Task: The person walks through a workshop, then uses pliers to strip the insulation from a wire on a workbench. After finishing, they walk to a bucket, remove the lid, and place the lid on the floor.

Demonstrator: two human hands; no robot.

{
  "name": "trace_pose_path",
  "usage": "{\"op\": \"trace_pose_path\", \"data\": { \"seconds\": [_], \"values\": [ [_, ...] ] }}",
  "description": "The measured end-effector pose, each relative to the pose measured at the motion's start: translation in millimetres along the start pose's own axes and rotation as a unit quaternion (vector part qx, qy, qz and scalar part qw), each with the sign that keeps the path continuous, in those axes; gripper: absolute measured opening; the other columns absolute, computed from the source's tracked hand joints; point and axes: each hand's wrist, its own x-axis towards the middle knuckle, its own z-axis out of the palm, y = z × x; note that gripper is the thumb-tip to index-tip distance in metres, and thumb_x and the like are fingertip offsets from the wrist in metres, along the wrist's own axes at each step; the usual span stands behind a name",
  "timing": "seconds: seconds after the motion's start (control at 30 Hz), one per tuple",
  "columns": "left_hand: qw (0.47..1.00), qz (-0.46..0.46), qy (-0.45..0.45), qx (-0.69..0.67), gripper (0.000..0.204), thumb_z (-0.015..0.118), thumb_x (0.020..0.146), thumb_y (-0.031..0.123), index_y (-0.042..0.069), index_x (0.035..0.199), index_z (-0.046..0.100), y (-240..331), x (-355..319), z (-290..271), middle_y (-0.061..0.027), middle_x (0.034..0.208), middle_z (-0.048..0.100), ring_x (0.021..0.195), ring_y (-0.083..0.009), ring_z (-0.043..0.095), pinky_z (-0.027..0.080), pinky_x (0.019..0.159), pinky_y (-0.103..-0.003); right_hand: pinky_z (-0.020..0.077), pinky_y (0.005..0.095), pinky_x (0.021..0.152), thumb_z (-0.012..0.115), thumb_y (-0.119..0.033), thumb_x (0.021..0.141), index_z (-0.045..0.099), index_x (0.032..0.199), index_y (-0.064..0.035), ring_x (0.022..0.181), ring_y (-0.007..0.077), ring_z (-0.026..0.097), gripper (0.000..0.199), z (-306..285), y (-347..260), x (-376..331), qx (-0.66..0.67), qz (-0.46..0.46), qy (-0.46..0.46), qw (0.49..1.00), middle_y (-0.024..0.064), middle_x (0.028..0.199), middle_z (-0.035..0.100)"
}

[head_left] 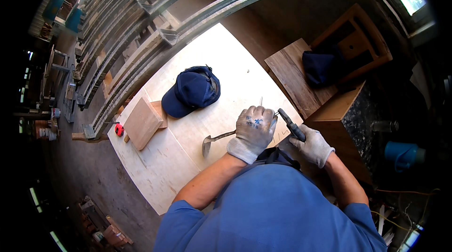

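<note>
Broadly, a pale plywood panel (188,158) fills the middle of the view, lying flat with its long axis running from the lower left up toward the upper right. Beyond its far edge long curved metal rails (141,49) run in the same direction. On the panel sit a navy cap (190,91), a small wooden block (142,122) and, at the left edge, a red tape measure (119,129).

The person in a blue shirt leans over the near right corner, both hands gloved in white cotton. The left hand (254,129) is closed, pressing down on the panel near its right edge; what it pinches cannot be told, though a thin nail (262,101) seems to stand just beyond its knuckles. From under this hand a metal tool with a flat curved end (212,140) pokes out leftward, its long axis nearly level and pointing toward the block. The right hand (313,146) is clamped on the dark handle of a hammer-like tool (289,122), which slants up and left so that its head ends just beside the left hand's fingers. The hands are apart but near, the right one closer to the panel's edge.
</note>
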Motion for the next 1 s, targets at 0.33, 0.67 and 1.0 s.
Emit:
{"op": "trace_pose_path", "data": {
  "seconds": [0.33, 0.67, 1.0],
  "values": [
    [0.998, -0.018, -0.056, -0.007, 0.021, 0.078, 0.084, 0.02, 0.011, 0.099, 0.066, 3.7, 1.7, -4.7, -0.0086, 0.09, 0.065, 0.088, -0.0279, 0.065, 0.052, 0.084, -0.042, 0.0546, 0.0422, 0.079, 0.076, -0.025, 0.093, 0.068, 0.101, 0.0002, 0.082, 0.0326, 0.07, 0.027, 7.5, 11.9, 5.9, 0.049, -0.008, 0.024, 0.998, 0.0207, 0.086, 0.07],
    [0.975, -0.102, -0.12, -0.158, 0.025, 0.075, 0.092, 0.029, 0.007, 0.102, 0.069, -8.0, -2.1, -4.8, -0.0153, 0.098, 0.068, 0.093, -0.0357, 0.068, 0.055, 0.084, -0.047, 0.0544, 0.0515, 0.075, 0.073, -0.025, 0.089, 0.068, 0.092, 0.0005, 0.087, 0.0472, 0.068, 0.027, 17.3, 13.5, 9.4, -0.01, -0.077, 0.094, 0.992, 0.0282, 0.087, 0.069],
    [0.913, -0.119, -0.253, -0.296, 0.033, 0.064, 0.1, 0.034, 0.002, 0.104, 0.075, -39.9, 12.4, 1.0, -0.0197, 0.101, 0.071, 0.098, -0.0363, 0.067, 0.053, 0.091, -0.042, 0.0574, 0.0439, 0.075, 0.079, -0.024, 0.086, 0.072, 0.096, 0.0005, 0.081, 0.0381, 0.074, 0.027, 18.7, 7.3, 2.9, -0.043, -0.036, 0.097, 0.994, 0.0242, 0.082, 0.072]
  ]
}}
